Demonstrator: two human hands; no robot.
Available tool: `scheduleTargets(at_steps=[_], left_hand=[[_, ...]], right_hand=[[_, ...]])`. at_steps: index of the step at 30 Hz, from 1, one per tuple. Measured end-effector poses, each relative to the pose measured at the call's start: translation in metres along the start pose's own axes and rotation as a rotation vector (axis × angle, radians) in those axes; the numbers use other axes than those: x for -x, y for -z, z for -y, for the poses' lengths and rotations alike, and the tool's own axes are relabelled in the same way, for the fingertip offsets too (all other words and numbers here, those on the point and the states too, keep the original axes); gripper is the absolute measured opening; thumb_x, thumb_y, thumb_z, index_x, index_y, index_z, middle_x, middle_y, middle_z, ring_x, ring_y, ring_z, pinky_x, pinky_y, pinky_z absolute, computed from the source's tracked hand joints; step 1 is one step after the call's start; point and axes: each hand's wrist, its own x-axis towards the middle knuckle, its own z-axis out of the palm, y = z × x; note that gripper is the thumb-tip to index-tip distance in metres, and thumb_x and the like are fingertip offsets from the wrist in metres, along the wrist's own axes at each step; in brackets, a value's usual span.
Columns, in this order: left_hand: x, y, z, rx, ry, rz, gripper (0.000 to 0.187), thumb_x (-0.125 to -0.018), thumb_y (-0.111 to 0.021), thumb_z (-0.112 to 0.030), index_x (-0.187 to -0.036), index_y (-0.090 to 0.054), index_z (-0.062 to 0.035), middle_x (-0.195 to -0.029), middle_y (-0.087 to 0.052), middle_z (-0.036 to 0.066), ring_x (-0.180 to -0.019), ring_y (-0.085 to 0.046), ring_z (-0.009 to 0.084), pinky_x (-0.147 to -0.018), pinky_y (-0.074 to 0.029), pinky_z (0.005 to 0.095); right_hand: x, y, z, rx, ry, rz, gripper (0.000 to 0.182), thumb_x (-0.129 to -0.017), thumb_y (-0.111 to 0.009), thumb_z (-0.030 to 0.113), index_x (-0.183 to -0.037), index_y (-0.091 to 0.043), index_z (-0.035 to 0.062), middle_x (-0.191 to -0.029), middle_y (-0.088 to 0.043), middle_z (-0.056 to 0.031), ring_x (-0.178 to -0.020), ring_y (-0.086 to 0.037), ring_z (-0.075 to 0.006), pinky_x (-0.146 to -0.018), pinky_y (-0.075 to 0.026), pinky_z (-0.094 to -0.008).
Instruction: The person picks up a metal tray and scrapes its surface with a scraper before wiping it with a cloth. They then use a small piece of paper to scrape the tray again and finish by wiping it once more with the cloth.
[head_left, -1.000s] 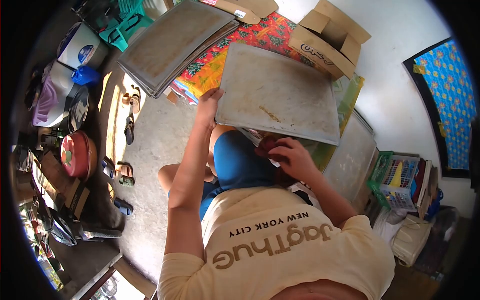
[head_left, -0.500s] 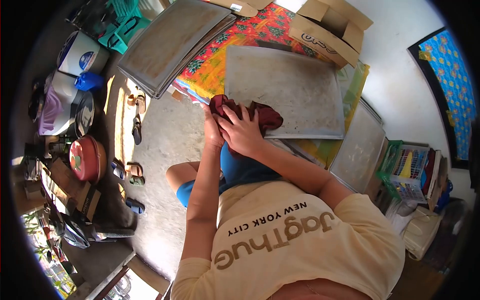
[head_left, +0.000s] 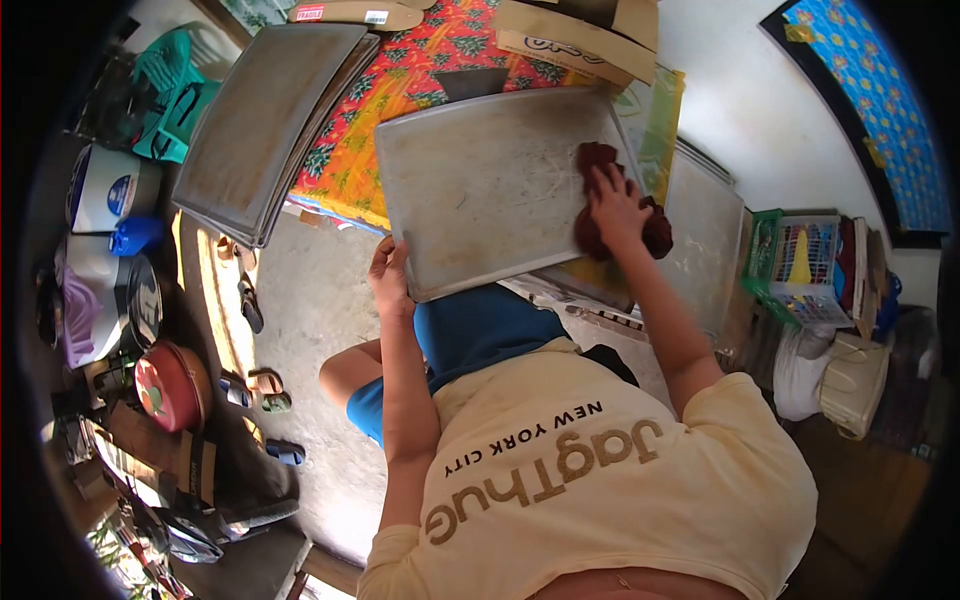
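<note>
A flat grey metal baking tray (head_left: 490,190), scuffed and stained, lies tilted at the near edge of the table. My left hand (head_left: 391,280) is at its left edge near the front corner, with the fingers closed on the rim. At the tray's right end, my right hand (head_left: 618,208) presses on a bunched maroon cloth (head_left: 592,235). Part of the cloth hangs past the tray's right edge, and the hand covers its middle.
A stack of similar trays (head_left: 270,120) stands on the left of the patterned tablecloth (head_left: 345,175). Cardboard boxes (head_left: 580,45) sit at the back. More trays (head_left: 700,235) lean at the right, near a plastic basket (head_left: 800,250). Sandals (head_left: 265,382) lie on the floor.
My right hand has moved right across the tray with the maroon cloth. My left hand has left the cloth for the tray's left edge. The tray has turned, and the view has shifted.
</note>
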Motion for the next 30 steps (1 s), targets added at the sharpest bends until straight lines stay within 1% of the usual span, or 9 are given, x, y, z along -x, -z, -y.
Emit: scheduleTargets(at_steps=[3, 4, 10, 14, 17, 21, 23, 29, 30], left_hand=[[-0.001, 0.0, 0.001, -0.046, -0.031, -0.007, 0.022, -0.091, -0.07, -0.013, -0.109, -0.066, -0.0014, -0.095, -0.067, 0.005, -0.086, -0.062, 0.0125, -0.078, -0.05, 0.0268], [-0.001, 0.001, 0.001, -0.065, -0.047, -0.016, 0.022, -0.091, -0.07, -0.013, -0.109, -0.065, -0.0012, -0.094, -0.067, 0.005, -0.085, -0.062, 0.0122, -0.078, -0.05, 0.0265], [0.006, 0.014, -0.005, -0.444, -0.049, -0.032, 0.04, -0.1, -0.058, -0.039, -0.114, -0.064, -0.0024, -0.083, -0.062, 0.001, -0.072, -0.056, 0.0095, -0.06, -0.048, 0.0249], [0.031, 0.012, -0.03, -0.305, 0.072, 0.028, 0.068, -0.099, -0.037, -0.064, -0.131, -0.056, -0.0072, -0.068, -0.045, -0.003, -0.061, -0.046, 0.0072, -0.048, -0.037, 0.0217], [0.025, 0.01, -0.031, -0.293, 0.07, 0.015, 0.08, -0.097, -0.029, -0.072, -0.142, -0.048, -0.0084, -0.074, -0.052, -0.002, -0.065, -0.051, 0.0082, -0.054, -0.041, 0.0224], [0.009, 0.014, -0.022, -0.314, 0.048, 0.094, 0.088, -0.094, -0.027, -0.076, -0.142, -0.047, -0.0064, -0.081, -0.054, 0.001, -0.064, -0.051, 0.0066, -0.052, -0.039, 0.0223], [-0.018, 0.015, 0.02, -0.265, -0.184, -0.011, 0.082, -0.101, -0.024, -0.066, -0.124, -0.06, 0.0037, -0.111, -0.064, 0.018, -0.11, -0.057, 0.0275, -0.102, -0.04, 0.0368], [0.004, -0.006, 0.015, -0.503, -0.262, -0.23, 0.078, -0.103, -0.024, -0.061, -0.124, -0.058, 0.0061, -0.117, -0.064, 0.024, -0.113, -0.058, 0.033, -0.101, -0.041, 0.0356], [0.003, -0.008, 0.017, -0.531, -0.306, -0.239, 0.077, -0.103, -0.025, -0.06, -0.123, -0.058, 0.0059, -0.116, -0.064, 0.024, -0.113, -0.058, 0.0335, -0.1, -0.042, 0.0368]], right_hand=[[-0.03, 0.004, -0.048, 0.007, -0.153, -0.012, 0.05, -0.095, -0.053, 0.038, -0.144, -0.044, 0.0369, -0.152, -0.039, 0.0003, -0.128, -0.047, -0.0399, -0.091, -0.043, -0.0705], [-0.04, -0.001, -0.067, 0.027, -0.139, -0.056, 0.048, -0.095, -0.052, 0.032, -0.143, -0.046, 0.0341, -0.147, -0.043, -0.0066, -0.121, -0.052, -0.0438, -0.086, -0.052, -0.0601], [-0.075, 0.063, -0.066, 0.133, -0.251, -0.078, 0.048, -0.092, -0.052, 0.018, -0.138, -0.051, 0.0301, -0.134, -0.051, -0.0125, -0.109, -0.059, -0.0449, -0.081, -0.056, -0.0517], [-0.025, 0.106, 0.017, 0.018, 0.187, -0.274, 0.053, -0.088, -0.053, 0.011, -0.137, -0.052, 0.0312, -0.126, -0.056, -0.0089, -0.101, -0.061, -0.0389, -0.075, -0.055, -0.0486], [0.03, 0.103, 0.092, -0.001, 0.535, -0.236, 0.056, -0.083, -0.056, 0.011, -0.135, -0.052, 0.0332, -0.125, -0.056, -0.0053, -0.091, -0.06, -0.0345, -0.067, -0.054, -0.0468], [0.102, 0.059, 0.163, -0.105, 0.97, -0.241, 0.052, -0.079, -0.061, 0.016, -0.129, -0.06, 0.0312, -0.13, -0.056, 0.0024, -0.103, -0.053, -0.0256, -0.076, -0.047, -0.0453], [0.106, 0.021, 0.185, -0.317, 1.064, -0.2, 0.047, -0.081, -0.063, 0.022, -0.128, -0.061, 0.0235, -0.137, -0.054, 0.0021, -0.111, -0.051, -0.0257, -0.082, -0.042, -0.0474], [0.065, 0.006, 0.239, -0.318, 0.998, -0.179, 0.046, -0.087, -0.059, 0.024, -0.133, -0.06, 0.0191, -0.145, -0.051, -0.0003, -0.118, -0.05, -0.0294, -0.088, -0.039, -0.0525], [0.057, 0.002, 0.25, -0.317, 0.967, -0.126, 0.047, -0.09, -0.056, 0.031, -0.135, -0.058, 0.0182, -0.149, -0.047, -0.0012, -0.123, -0.048, -0.0303, -0.093, -0.038, -0.0614]])
